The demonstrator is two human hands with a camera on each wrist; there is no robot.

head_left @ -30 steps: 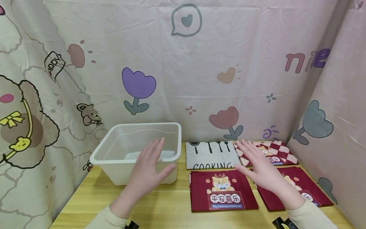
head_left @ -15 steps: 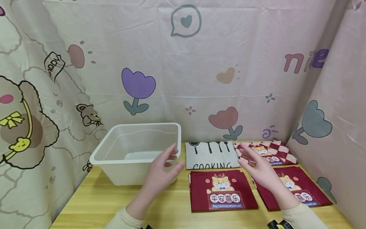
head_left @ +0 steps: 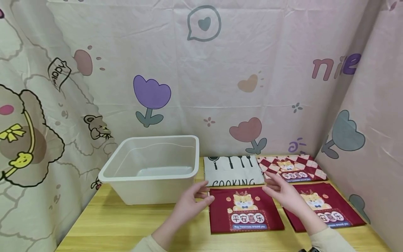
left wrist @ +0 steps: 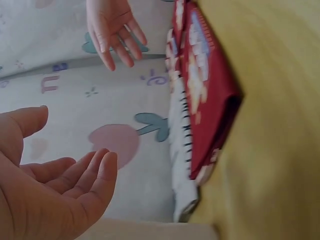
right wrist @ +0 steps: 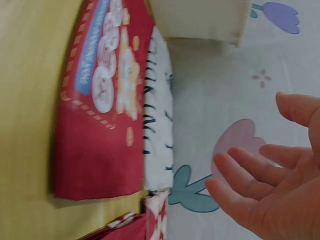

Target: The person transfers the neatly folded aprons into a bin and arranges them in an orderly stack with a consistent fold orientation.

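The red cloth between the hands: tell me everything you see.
This red cloth looks like folded fabric, a layered rectangle printed with an antlered cartoon animal above Chinese characters and English lettering. It lies flat on the table, in front of the COOKING cloth; neither the left hand nor right hand touches it.

red cloths (head_left: 247, 208) (head_left: 329, 204): 2 | checked cloth (head_left: 291, 168): 1 | white cloth (head_left: 233, 171): 1 | bin (head_left: 148, 190): 1

In front of me hangs a pale curtain (head_left: 201, 80) printed with a purple tulip (head_left: 152, 93), a pink tulip (head_left: 247, 128) and a grey heart (head_left: 204, 23) inside a speech bubble. To my left I see a yellow bow (head_left: 12, 133); to my right, a grey-blue tulip (head_left: 347, 133). Below me is a wood-grain table (head_left: 94, 224).
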